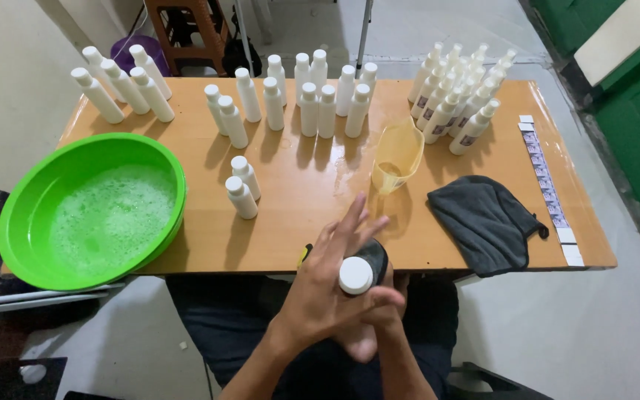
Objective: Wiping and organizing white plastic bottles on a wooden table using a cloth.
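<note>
Head view. Lower centre: you hold a white capped bottle point(355, 278) upright at the near table point(298, 237) edge, over your lap. Your left hand point(327, 285) lies across it, thumb wrapped, fingers spread open and pointing up-frame. Your right hand point(379, 322) sits beneath, closed round the bottle's body; grip mostly hidden.

Progress, judged: upper right, a cluster of labelled bottles point(457, 100) looks finished; upper left and centre, plain bottles point(312, 96) appear w/o labels. Label strip point(546, 185) at right edge is partly used. Green basin point(94, 211) of foam at left, yellow jug point(396, 155) and grey cloth point(483, 218) mid-right.
</note>
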